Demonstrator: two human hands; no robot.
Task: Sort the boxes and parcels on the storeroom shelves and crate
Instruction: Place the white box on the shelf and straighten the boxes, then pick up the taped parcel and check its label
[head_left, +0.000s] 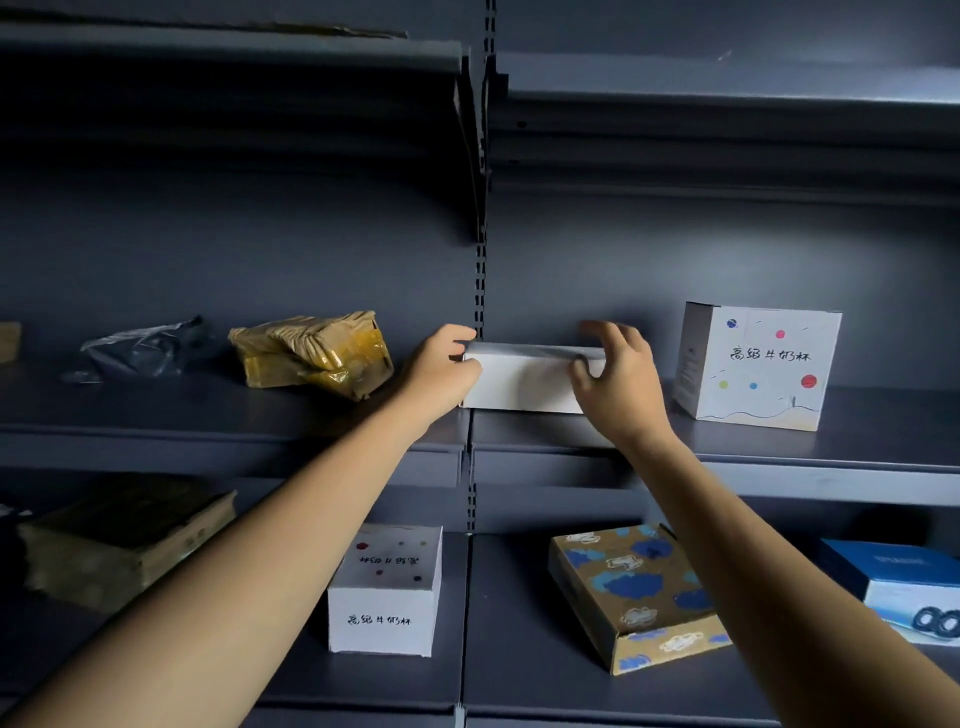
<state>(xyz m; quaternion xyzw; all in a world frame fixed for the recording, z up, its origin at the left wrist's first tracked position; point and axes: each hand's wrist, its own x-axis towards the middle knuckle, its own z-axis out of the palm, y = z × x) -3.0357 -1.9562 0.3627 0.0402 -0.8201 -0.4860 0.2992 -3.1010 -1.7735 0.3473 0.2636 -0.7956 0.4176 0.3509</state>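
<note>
at the centre of the frame, on the middle shelf (883, 431), a plain white box (524, 382) is sitting between two hands. the left hand (441, 374) is gripping its left end, fingers curled over the top edge, and the right hand (618, 379) is clamping the right end likewise. a yellow taped parcel (311, 353) and a grey bag (140, 348) are lying further left. a spotted white box (758, 366) is standing near on the right. on the lower shelf (519, 649), a small white box (384, 592), a cloud-printed box (636, 597) and a blue box (904, 587) are resting. the shelving is dark grey metal.
</note>
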